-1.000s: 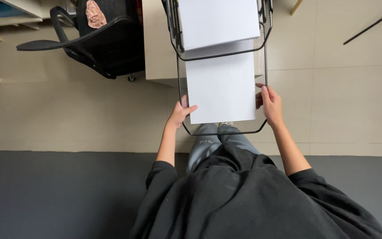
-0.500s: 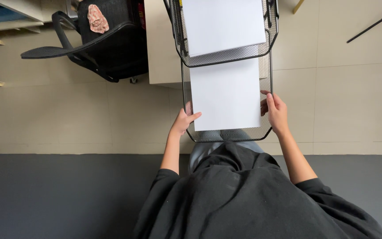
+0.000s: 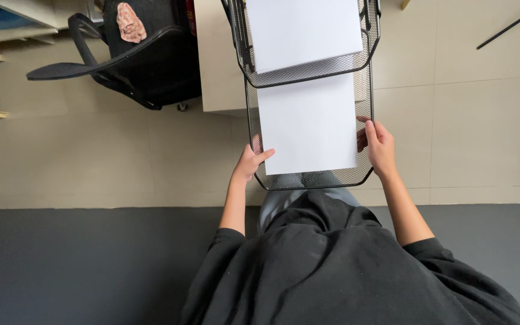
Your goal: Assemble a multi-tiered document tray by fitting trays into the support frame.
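Fingers of the left hand [image 3: 249, 164] curl around the near left corner of a white sheet of paper [image 3: 308, 123], thumb on top, pinching the edge against the mesh side of the lower tray [image 3: 314, 180]. Fingers of the right hand [image 3: 380, 147] lie along the sheet's right edge, the fingertips bent over it; whether they clamp the paper or only steady it against the tray wall cannot be told. The sheet lies flat inside the lower tray, between the two hands, its far end tucked beneath the upper tray [image 3: 301, 73], which sits just beyond the fingertips and carries its own white paper [image 3: 302, 30]. Both trays are black wire mesh, stacked and overhanging the edge of a pale desk [image 3: 215, 66] to the far left of the left thumb. An office chair [image 3: 133, 54] stands well apart to the left of the left hand, on a tiled floor [image 3: 482, 132]. Risk noted: the grip is at the edges only, so uneven pull from one hand could skew or crease the sheet, or catch its far corner on the mesh lip of the upper tray. The stack's overhang from the desk also looks like a tipping hazard should either hand press down on the near rim.
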